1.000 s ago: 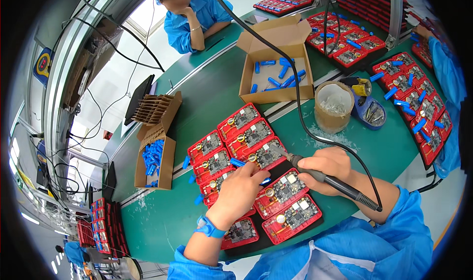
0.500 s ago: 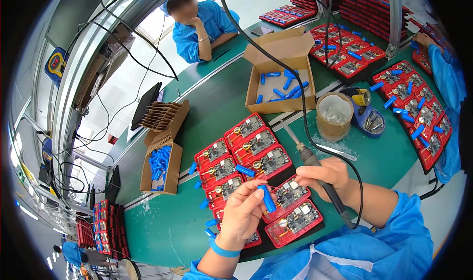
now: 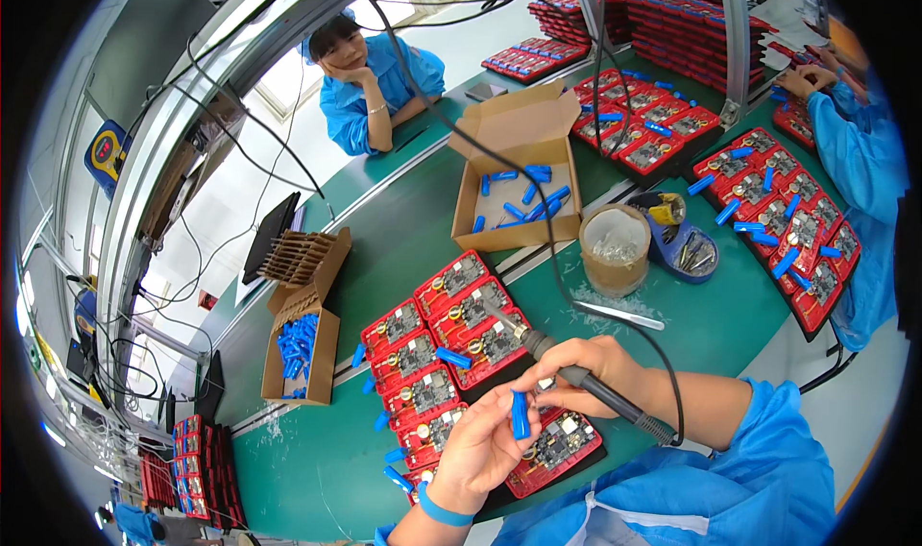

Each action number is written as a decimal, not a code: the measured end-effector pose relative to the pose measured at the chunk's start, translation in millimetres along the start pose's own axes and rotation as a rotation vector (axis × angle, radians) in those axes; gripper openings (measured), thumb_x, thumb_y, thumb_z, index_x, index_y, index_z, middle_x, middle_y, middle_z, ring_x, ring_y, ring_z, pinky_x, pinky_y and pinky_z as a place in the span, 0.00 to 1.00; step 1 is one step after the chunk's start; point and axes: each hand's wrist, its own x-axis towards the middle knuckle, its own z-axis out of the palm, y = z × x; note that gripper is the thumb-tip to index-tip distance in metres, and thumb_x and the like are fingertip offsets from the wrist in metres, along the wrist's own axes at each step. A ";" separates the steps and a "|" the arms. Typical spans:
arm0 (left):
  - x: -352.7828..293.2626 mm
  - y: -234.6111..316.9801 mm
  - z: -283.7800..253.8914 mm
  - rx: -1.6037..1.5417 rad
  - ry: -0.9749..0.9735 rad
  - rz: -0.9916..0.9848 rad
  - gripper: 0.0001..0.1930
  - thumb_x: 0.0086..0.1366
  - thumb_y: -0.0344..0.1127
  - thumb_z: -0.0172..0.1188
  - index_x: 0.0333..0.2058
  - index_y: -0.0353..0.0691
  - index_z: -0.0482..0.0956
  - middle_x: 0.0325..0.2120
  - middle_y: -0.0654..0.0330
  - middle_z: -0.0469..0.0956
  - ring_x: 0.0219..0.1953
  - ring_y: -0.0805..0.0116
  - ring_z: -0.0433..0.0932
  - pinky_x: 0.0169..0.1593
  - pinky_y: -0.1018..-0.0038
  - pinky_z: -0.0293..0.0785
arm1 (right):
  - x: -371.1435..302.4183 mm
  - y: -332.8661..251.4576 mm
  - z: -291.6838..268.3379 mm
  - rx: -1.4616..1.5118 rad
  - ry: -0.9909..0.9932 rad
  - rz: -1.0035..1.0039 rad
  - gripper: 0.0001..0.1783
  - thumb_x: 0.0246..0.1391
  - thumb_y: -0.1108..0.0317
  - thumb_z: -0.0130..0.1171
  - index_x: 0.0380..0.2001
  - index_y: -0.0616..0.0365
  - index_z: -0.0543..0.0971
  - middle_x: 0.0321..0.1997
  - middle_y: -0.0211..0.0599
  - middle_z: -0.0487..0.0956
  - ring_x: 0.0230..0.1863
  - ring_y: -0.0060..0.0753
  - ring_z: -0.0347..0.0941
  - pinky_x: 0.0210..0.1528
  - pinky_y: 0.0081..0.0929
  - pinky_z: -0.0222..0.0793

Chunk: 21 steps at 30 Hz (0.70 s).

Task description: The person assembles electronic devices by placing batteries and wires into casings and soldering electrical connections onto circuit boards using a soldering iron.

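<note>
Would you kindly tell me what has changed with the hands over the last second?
The left hand has lifted off the red circuit boards, now pinching a small blue cylinder upright. The right hand has drawn in beside it, still gripping the black soldering iron. Boards and open cardboard box stayed put.

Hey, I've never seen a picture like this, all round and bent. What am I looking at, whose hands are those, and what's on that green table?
The view comes from a wide camera worn on a person's head, looking down, so straight edges curve. The two bare hands at the bottom are the wearer's own. The left hand holds a small blue cylinder upright. The right hand grips a corded soldering iron. On the green table lie red trays of circuit boards, an open cardboard box with more blue cylinders, a paper cup and tweezers. Other people in blue coats sit nearby.
</note>
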 end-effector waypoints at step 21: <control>-47.4 -41.1 -2.2 1.015 0.266 0.360 0.07 0.63 0.32 0.54 0.36 0.34 0.75 0.25 0.62 0.72 0.29 0.75 0.70 0.35 0.78 0.67 | -6.6 -10.4 10.9 0.054 -0.127 0.027 0.15 0.43 0.71 0.67 0.35 0.56 0.74 0.28 0.36 0.81 0.31 0.27 0.80 0.34 0.18 0.74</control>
